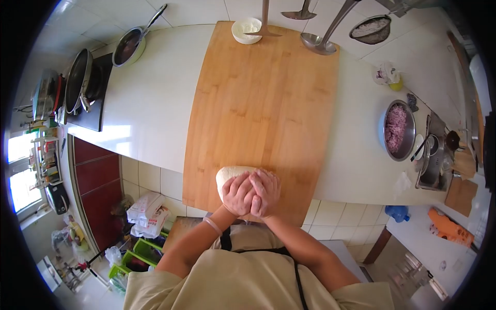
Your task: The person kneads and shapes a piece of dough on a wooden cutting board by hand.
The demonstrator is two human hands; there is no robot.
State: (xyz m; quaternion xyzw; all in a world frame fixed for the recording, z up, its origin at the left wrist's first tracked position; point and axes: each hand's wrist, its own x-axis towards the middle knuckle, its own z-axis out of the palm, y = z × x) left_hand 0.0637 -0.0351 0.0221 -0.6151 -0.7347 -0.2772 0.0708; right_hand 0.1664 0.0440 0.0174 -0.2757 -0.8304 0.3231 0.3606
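Observation:
A pale lump of dough [225, 174] lies near the front edge of the wooden board [263, 103]. My left hand [239, 194] and my right hand [265, 190] are pressed together on top of it, fingers bent and overlapping over its right part. Which fingers touch the dough underneath is hidden. The hands look dusted with white. A white bowl [243, 28] with white powder stands at the board's far edge, away from both hands.
Ladles [319, 44] and a strainer [371, 30] hang over the far edge. At the right are a metal bowl of purple pieces [397, 129] and a sink [434, 165]. Pans [79, 81] stand at the left by a dark stove [98, 106].

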